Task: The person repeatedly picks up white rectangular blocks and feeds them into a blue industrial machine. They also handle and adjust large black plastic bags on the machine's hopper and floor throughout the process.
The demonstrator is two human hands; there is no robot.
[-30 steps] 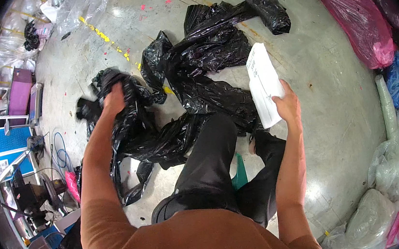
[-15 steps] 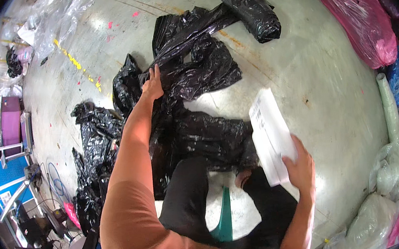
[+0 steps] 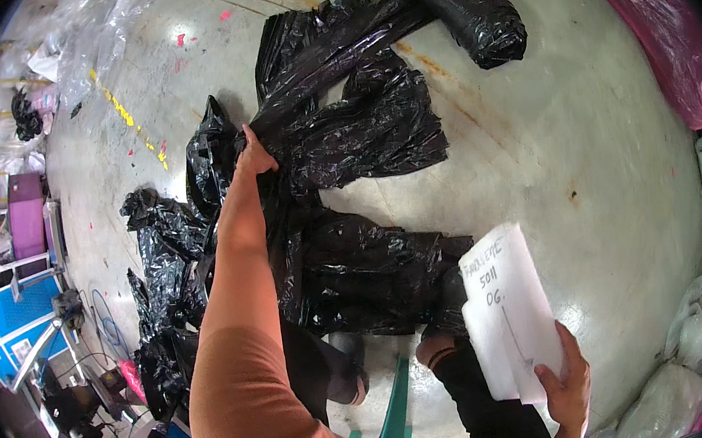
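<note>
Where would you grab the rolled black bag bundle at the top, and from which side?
Grip the bundle across its narrow width near the middle, coming from above. It lies flat on the floor as a long roll, apart from the spread sheets, and its crinkled plastic probably gives folds to pinch.

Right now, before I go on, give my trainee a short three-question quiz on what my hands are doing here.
1. True or false: the left hand is gripping the black plastic sheeting.
2. What does the right hand hold? A) a white sheet bundle B) a black bag C) nothing
3. What kind of surface does the rolled black bundle lie on?

Key: 1 true. 2 A, the white sheet bundle. 3 the grey concrete floor.
</note>
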